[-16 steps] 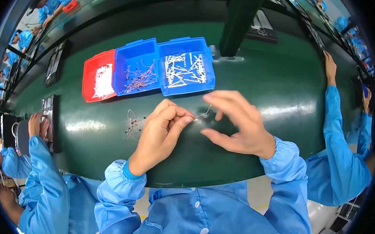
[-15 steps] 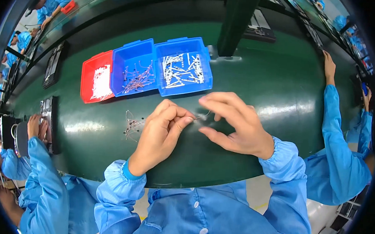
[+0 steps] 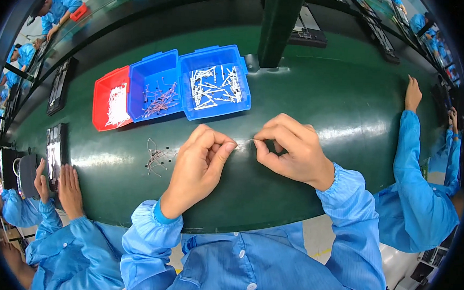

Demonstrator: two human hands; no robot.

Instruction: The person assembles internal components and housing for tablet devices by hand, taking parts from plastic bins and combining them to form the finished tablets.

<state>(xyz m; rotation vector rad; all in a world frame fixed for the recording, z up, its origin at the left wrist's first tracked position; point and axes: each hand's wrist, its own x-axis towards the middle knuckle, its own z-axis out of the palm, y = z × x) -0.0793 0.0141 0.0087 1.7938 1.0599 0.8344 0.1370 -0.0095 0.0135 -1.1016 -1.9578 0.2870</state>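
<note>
A thin wire [image 3: 247,141] spans the small gap between my two hands, above the green tabletop. My left hand [image 3: 199,164] pinches one end between thumb and forefinger, with its other fingers curled in. At the opposite end, the thumb and forefinger of my right hand [image 3: 298,154] are closed on the wire. Whatever sits at the wire's left end is hidden by fingertips. Left of my left hand lies a loose pile of thin wires with small dark ends [image 3: 158,159].
Beyond my hands stand a red bin [image 3: 99,105] of small white pieces, a blue bin [image 3: 140,75] of thin wires, and another blue bin [image 3: 216,52] of white strips. A green post [image 3: 276,31] rises behind them. Co-workers' arms [image 3: 408,145] flank both sides, near dark flat devices [image 3: 55,150].
My right hand has closed from spread fingers into a pinch on the wire's free end. The view has shifted slightly. At the left, a co-worker's hands have moved off a device.
</note>
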